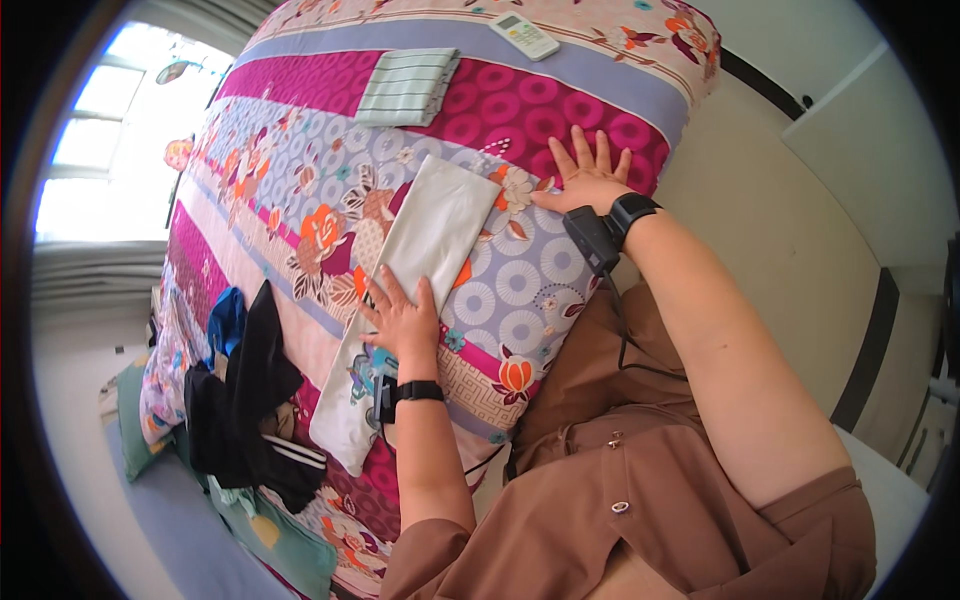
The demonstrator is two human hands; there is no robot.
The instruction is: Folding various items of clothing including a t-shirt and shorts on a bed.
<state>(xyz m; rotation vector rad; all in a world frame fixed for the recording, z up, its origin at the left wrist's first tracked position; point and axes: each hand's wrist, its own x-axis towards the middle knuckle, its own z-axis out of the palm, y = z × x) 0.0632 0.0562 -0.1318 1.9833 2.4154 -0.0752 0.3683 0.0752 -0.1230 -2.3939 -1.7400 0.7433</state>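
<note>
A white garment (pixel 440 215), folded into a long narrow strip, lies slantwise on the patterned bedspread (pixel 505 290). Part of a blue-green print shows near its lower end. My left hand (pixel 405 322) rests on the strip's middle, fingers spread, gripping nothing. Farther right, my right hand (pixel 590 182) is flat on the bedspread, fingers wide apart, just beyond the garment's far end. Each wrist wears a black strap with a small dark device.
Beyond the garment lies a folded striped cloth (pixel 408 87). A white remote control (pixel 524 36) is at the bed's far side. Black clothing (pixel 250 385) with white stripes is heaped at left, beside a blue item (pixel 226 320). Green pillows (pixel 270 535) lie at lower left.
</note>
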